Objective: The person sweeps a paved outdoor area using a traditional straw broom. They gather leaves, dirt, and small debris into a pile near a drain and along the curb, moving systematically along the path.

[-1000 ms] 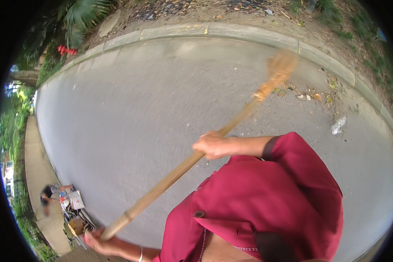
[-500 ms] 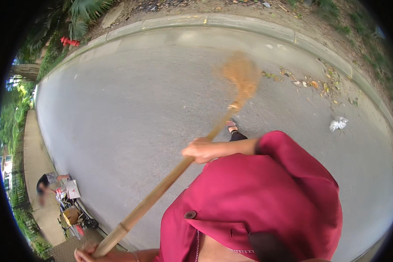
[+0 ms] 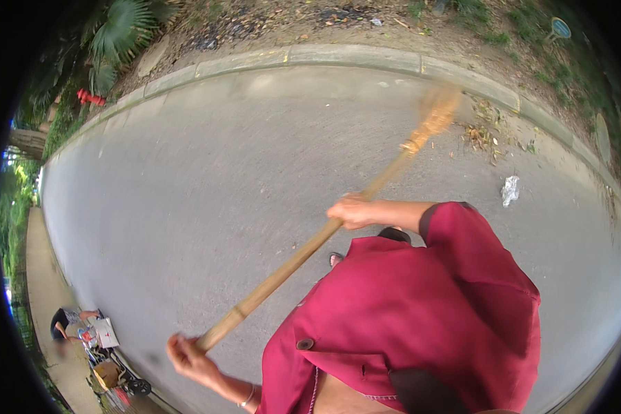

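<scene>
view: head, looking down on own torso and arms
left hand (image 3: 190, 355): closed round the butt end of the broom pole, low left in frame
right hand (image 3: 352, 210): clamped on the pole about midway, forearm out of a red sleeve (image 3: 462, 241)
hands: well apart along the pole, both wrapped on it
broom (image 3: 303, 252): long bamboo pole running from lower left to upper right, held slanted across the body
broom head (image 3: 435, 114): straw bristles, blurred, near the kerb (image 3: 352, 55); can't tell if touching the road
handling guess: pole looks stiff and light, smooth so could slip; bristles soft and springy; wide two-hand hold, butt plus middle, suits it
road (image 3: 186, 186): grey asphalt
litter: dry leaves (image 3: 486, 134) by the kerb, crumpled white scrap (image 3: 509, 190) right of the pole
foot (image 3: 334, 259): just under the pole
far left: another person (image 3: 65, 324) bent over by a loaded cart (image 3: 107, 355) at the road edge
</scene>
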{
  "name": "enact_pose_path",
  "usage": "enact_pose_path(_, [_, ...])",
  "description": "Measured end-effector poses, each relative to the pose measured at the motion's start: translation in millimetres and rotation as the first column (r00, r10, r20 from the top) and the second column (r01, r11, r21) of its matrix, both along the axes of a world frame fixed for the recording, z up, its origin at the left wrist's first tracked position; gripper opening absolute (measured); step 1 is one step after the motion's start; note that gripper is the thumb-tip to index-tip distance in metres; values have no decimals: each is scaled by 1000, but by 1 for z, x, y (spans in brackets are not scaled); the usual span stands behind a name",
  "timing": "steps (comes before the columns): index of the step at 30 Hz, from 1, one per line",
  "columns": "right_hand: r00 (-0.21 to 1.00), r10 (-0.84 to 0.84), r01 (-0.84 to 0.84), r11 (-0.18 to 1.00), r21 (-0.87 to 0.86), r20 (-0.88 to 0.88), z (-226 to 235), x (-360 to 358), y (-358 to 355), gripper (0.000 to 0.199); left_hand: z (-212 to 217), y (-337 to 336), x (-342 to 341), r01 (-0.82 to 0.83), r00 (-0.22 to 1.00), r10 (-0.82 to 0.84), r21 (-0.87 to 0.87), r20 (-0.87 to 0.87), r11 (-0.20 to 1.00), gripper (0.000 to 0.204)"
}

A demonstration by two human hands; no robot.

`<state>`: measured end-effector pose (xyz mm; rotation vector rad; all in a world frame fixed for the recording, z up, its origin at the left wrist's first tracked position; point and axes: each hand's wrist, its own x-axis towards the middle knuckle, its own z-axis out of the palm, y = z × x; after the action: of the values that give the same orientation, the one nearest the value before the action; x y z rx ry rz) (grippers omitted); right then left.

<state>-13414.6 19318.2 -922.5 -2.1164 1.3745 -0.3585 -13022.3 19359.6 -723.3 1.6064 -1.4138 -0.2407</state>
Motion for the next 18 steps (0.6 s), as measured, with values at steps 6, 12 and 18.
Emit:
enact_pose_path(6, [980,62,-31,986,-161,191,-21,-38,-24,11,39,40,-96,-157,985,172,-316,22,936,15])
enact_pose_path(12, [979,-175,179,983,-31,107,-89,-197,49,8,-1,41,-259,19,1000,-19,-16,16,1000,14])
enact_pose_path(18, [891,-396,417,908,51,-223,-158,-417,154,7,-129,37,-411,509,845,-426,240,-323,827,8])
